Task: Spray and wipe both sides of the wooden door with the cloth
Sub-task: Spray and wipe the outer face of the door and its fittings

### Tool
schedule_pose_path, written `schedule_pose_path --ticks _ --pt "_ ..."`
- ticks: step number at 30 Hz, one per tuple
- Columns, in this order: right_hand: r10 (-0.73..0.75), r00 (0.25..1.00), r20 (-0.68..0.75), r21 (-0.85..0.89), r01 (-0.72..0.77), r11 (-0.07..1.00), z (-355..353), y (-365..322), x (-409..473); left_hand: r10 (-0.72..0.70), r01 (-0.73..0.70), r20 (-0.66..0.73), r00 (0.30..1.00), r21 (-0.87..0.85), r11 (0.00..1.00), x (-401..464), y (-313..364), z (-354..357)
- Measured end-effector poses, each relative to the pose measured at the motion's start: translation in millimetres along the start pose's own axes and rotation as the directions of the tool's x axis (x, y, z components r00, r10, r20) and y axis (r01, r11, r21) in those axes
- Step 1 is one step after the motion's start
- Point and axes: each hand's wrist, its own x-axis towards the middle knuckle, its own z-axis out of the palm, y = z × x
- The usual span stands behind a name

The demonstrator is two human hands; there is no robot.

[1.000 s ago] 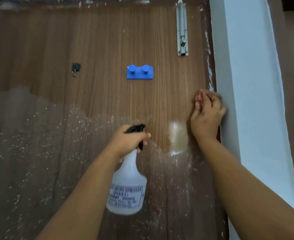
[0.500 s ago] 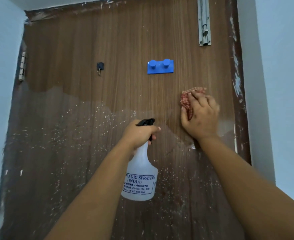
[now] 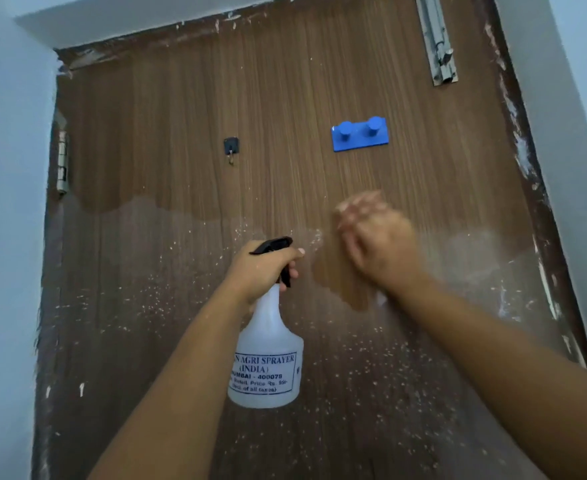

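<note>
The left hand [image 3: 262, 268] grips the neck of the bottle [image 3: 266, 355], which stands upright with its nozzle pointing at the door [image 3: 181, 116]. The right hand [image 3: 377, 237] is blurred near the door's right edge; I cannot tell if it holds the cloth.

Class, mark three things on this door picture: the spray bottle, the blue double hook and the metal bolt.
spray bottle [image 3: 266, 341], head view, on its white body above the label.
blue double hook [image 3: 359, 140], head view, on its flat backplate.
metal bolt [image 3: 439, 43], head view, on its long rail.
</note>
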Motion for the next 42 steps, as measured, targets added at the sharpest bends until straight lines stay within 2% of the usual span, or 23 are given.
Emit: schedule_pose_path --ticks 3,5,7,9,11,12,14,16,17,18,19,20,21,23,25,27,29,31,33,35,39,40,42 --pt "0.445 0.857 -0.26 -0.052 -0.473 0.88 -9 35 25 0.015 -0.015 0.02 1.0 -0.01 1.0 6 -6 -26" --pt "0.588 0.748 -0.309 -0.051 -0.63 0.775 6 7 25 0.021 -0.021 0.004 1.0 0.009 1.0 9 -10 -41" --pt "0.531 0.818 -0.221 -0.071 -0.557 0.828 25 -46 16 0.022 -0.021 -0.048 0.999 0.027 0.999 10 -16 -53" --pt "0.3 0.948 -0.103 -0.088 -0.309 0.947 36 -75 5 0.016 -0.013 -0.044 0.999 0.064 0.998 9 -20 -59" --pt "0.154 0.987 -0.042 -0.07 -0.157 0.985 37 -77 9 -0.01 0.005 0.054 0.998 0.088 0.996 4 -27 -71" --pt "0.184 0.981 -0.06 -0.05 -0.187 0.981 36 -70 13 -0.022 0.015 0.097 0.995 0.073 0.997 1 -30 -74" --pt "0.447 0.869 -0.211 0.006 -0.456 0.89 34 -56 26 -0.016 0.017 0.127 0.992 -0.005 1.0 -2 -40 -86" --pt "0.727 0.587 -0.357 0.091 -0.753 0.652 37 -62 41 -0.009 0.019 0.121 0.993 -0.077 0.997 -1 -48 -98" --pt "0.755 0.538 -0.374 0.093 -0.789 0.608 43 -75 46 -0.011 0.023 0.12 0.993 -0.102 0.994 -1 -49 -103" --pt "0.704 0.611 -0.361 0.06 -0.739 0.671 53 -96 48 -0.007 0.022 0.124 0.992 -0.121 0.992 1 -48 -109" --pt "0.589 0.755 -0.29 0.018 -0.611 0.792 65 -121 45 0.004 0.012 0.12 0.993 -0.129 0.992 4 -47 -114" --pt "0.407 0.899 -0.163 -0.013 -0.414 0.91 76 -147 36 0.017 -0.001 0.109 0.994 -0.139 0.99 6 -46 -120" --pt "0.195 0.981 -0.011 -0.004 -0.195 0.981 85 -171 24 0.033 -0.019 0.093 0.995 -0.15 0.988 8 -45 -124" --pt "-0.193 0.955 0.226 0.069 0.182 0.981 93 -201 -3 0.049 -0.035 0.081 0.996 -0.172 0.985 10 -42 -131" --pt "-0.362 0.878 0.312 0.137 0.336 0.932 85 -190 3 0.04 -0.028 0.082 0.996 -0.152 0.988 11 -42 -138" --pt "-0.252 0.939 0.234 0.075 0.241 0.968 73 -154 26 0.032 -0.023 0.069 0.997 -0.121 0.992 12 -45 -143" --pt "0.138 0.99 -0.004 -0.074 -0.138 0.988 59 -103 52 0.019 -0.012 0.057 0.998 -0.128 0.992 11 -48 -146" --pt "0.563 0.8 -0.207 -0.053 -0.584 0.81 43 -64 66 0.003 0.002 0.048 0.999 -0.106 0.994 10 -54 -148" --pt "0.769 0.582 -0.263 0.0 -0.797 0.603 43 -65 66 -0.002 0.006 0.058 0.998 -0.068 0.998 8 -60 -149" --pt "0.761 0.586 -0.279 -0.011 -0.794 0.607 49 -90 62 -0.009 0.013 0.064 0.998 -0.062 0.998 9 -65 -152" --pt "0.663 0.741 -0.108 -0.024 -0.668 0.744 78 -156 47 0.011 -0.006 0.063 0.998 -0.067 0.998 11 -64 -157" --pt "0.563 0.824 -0.058 -0.031 -0.566 0.824 87 -176 45 0.021 -0.018 0.039 0.999 -0.089 0.996 13 -62 -159" --pt "0.171 0.98 0.101 -0.003 -0.171 0.985 108 -216 37 0.034 -0.036 -0.018 0.999 -0.143 0.989 17 -58 -165"
